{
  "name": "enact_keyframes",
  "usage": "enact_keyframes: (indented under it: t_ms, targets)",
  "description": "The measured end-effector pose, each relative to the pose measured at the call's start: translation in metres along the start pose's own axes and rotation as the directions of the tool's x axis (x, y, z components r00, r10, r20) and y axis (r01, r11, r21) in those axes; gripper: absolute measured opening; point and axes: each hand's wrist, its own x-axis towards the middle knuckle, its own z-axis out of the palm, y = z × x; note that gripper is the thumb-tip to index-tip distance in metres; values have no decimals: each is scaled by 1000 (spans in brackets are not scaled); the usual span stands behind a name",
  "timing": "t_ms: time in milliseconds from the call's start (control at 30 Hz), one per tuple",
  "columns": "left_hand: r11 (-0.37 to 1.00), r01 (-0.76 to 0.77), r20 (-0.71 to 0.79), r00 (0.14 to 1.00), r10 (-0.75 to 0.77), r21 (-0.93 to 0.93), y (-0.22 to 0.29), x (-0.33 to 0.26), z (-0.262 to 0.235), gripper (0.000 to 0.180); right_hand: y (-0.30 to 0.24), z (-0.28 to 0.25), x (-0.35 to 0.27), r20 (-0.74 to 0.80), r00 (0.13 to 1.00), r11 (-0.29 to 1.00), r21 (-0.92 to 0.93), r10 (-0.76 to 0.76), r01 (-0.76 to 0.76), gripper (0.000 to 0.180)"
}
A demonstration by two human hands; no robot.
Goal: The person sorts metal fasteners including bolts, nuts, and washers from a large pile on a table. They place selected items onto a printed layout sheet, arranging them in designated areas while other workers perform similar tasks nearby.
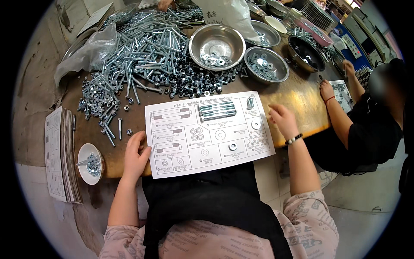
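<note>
A white printed card (177,167) with outlined hardware drawings lies at the table's near edge, slightly tilted. A group of long bolts (217,111) is on its upper middle, with a short bolt (250,103) to their right. One flat washer (256,124) sits near the card's right side; a thicker ring (233,147) lies lower down. My left hand (136,154) rests open at the left edge, its thumb against the card. Just off the right edge, my right hand (283,122) is loosely bent with fingertips apart; I see nothing in it.
Behind the card are heaped bolts (146,43) and dark-centred nuts (185,77). Metal bowls (198,54) hold washers. A white dish of small parts (90,176) and stacked cards (60,157) are at left. A co-worker (366,116) sits at right.
</note>
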Motion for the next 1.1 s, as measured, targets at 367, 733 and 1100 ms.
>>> enact_keyframes:
  t_ms: [367, 733, 1100]
  targets:
    - [951, 186, 92, 981, -169, -246, 7, 2, 6, 49, 22, 7, -51, 2, 1000, 999, -36, 29, -29, 26]
    - [992, 115, 155, 982, -106, -52, 9, -14, -10, 48, 21, -5, -55, 129, 987, 988, -133, 98, -81, 24]
    - [967, -201, 77, 979, 191, 159, 40, 125, 35, 30, -52, 92, 56, 149, 898, 855, -275, -415, 440, 19]
